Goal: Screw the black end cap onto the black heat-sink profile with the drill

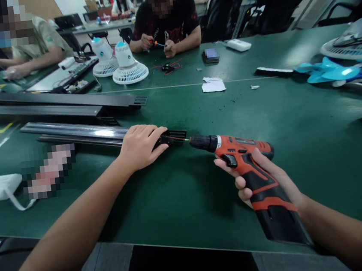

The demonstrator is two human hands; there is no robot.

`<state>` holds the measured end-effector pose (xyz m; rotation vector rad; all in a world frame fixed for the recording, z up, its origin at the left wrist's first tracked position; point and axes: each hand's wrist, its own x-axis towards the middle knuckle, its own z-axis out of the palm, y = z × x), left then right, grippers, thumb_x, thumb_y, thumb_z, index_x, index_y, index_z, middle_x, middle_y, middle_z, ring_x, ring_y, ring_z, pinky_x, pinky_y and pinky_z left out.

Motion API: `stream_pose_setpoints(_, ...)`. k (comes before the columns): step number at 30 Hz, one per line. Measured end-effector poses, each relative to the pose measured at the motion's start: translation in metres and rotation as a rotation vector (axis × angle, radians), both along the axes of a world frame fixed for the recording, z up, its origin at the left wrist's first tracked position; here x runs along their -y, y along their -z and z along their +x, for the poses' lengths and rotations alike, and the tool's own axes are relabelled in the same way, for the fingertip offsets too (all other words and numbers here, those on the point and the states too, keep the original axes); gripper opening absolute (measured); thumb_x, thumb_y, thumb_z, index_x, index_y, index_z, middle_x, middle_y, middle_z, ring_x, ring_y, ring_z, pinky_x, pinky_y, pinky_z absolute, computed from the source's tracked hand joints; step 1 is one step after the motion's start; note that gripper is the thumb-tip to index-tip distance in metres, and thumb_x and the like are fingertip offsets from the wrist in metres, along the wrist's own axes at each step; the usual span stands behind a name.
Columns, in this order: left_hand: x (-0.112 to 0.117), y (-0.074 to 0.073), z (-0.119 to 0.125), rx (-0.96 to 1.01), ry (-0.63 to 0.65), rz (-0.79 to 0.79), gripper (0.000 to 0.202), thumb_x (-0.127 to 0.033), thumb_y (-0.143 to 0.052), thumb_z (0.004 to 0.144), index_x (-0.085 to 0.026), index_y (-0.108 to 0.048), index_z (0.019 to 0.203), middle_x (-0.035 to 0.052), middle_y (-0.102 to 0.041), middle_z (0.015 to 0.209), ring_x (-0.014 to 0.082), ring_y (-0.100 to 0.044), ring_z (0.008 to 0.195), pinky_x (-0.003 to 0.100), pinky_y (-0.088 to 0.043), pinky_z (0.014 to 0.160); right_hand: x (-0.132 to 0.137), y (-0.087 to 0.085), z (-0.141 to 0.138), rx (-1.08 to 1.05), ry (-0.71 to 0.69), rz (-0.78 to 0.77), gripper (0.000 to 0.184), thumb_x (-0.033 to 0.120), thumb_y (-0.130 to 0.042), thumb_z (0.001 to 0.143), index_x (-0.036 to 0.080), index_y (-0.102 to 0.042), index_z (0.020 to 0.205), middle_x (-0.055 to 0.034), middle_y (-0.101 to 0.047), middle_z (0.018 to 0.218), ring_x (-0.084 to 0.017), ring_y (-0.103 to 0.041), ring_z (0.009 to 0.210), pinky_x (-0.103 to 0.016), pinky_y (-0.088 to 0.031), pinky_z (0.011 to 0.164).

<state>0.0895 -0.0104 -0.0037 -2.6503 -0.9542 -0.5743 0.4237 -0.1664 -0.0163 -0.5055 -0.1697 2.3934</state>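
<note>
On the green table (183,221), the long black housing (80,131) is clasped near its slotted end by the left hand (141,146); held loosely, it could be twisted. The drill (243,146) is grasped by the right hand (284,178); if misaligned, its thin bit (187,140) could be deflected.

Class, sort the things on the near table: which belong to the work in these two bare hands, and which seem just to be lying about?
In the work:
- drill, in the right hand
- bit, pointing at the bar's end
- dark bar, under the left hand

Apparently lying about:
- white fans
- paper
- blue blades
</note>
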Motion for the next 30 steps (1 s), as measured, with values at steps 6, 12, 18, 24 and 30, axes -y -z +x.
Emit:
stream_pose_setpoints(6, 0.0, 0.0001, 0.0003, 0.005, -0.001, -0.007, 0.045, -0.049, -0.051, 0.105, -0.017, -0.067, 0.132, 0.012, -0.075, 0.12, 0.0325, -0.071, 0.109, 0.048, -0.05, 0.094, -0.0003, -0.0033, -0.0019, 0.001, 0.028, -0.037, 0.062, 0.051, -0.079, 0.092, 0.013, -0.07, 0.139, -0.0066, -0.084, 0.092, -0.017, -0.082, 0.079, -0.02, -0.064, 0.073)
stream_pose_setpoints(12, -0.0003, -0.0002, 0.0001, 0.005, 0.003, 0.009, 0.045, -0.049, -0.05, 0.105, -0.017, -0.067, 0.132, 0.0117, -0.075, 0.12, 0.0326, -0.071, 0.108, 0.047, -0.05, 0.093, 0.0015, -0.0006, -0.0022, 0.123, 0.13, -0.075, 0.059, 0.05, -0.083, 0.088, 0.013, -0.074, 0.133, -0.0068, -0.082, 0.088, -0.018, -0.081, 0.074, -0.022, -0.064, 0.071)
stream_pose_setpoints(18, 0.0001, -0.0004, -0.0002, -0.003, -0.006, 0.0, 0.046, -0.05, -0.048, 0.105, -0.018, -0.066, 0.132, 0.0115, -0.075, 0.121, 0.0321, -0.07, 0.109, 0.047, -0.05, 0.093, 0.0013, -0.006, -0.0074, 0.292, 0.209, -0.129, 0.06, 0.052, -0.09, 0.078, 0.009, -0.079, 0.119, -0.0047, -0.075, 0.073, -0.016, -0.075, 0.063, -0.019, -0.06, 0.062)
stream_pose_setpoints(24, 0.0001, -0.0006, 0.0001, 0.003, 0.001, -0.007, 0.048, -0.052, -0.048, 0.105, -0.018, -0.067, 0.132, 0.0114, -0.075, 0.12, 0.0328, -0.071, 0.109, 0.048, -0.05, 0.093, -0.0003, -0.0084, -0.0067, 0.358, 0.193, -0.089, 0.058, 0.054, -0.083, 0.081, 0.008, -0.08, 0.114, -0.0061, -0.071, 0.068, -0.017, -0.071, 0.064, -0.021, -0.057, 0.059)
stream_pose_setpoints(30, 0.0002, -0.0004, -0.0003, 0.004, 0.002, -0.013, 0.047, -0.05, -0.049, 0.105, -0.017, -0.068, 0.132, 0.0122, -0.075, 0.121, 0.0332, -0.07, 0.109, 0.049, -0.051, 0.094, -0.0033, -0.0048, -0.003, 0.308, 0.213, -0.078, 0.052, 0.05, -0.07, 0.086, 0.012, -0.078, 0.12, -0.0119, -0.077, 0.088, -0.018, -0.069, 0.071, -0.026, -0.06, 0.071)
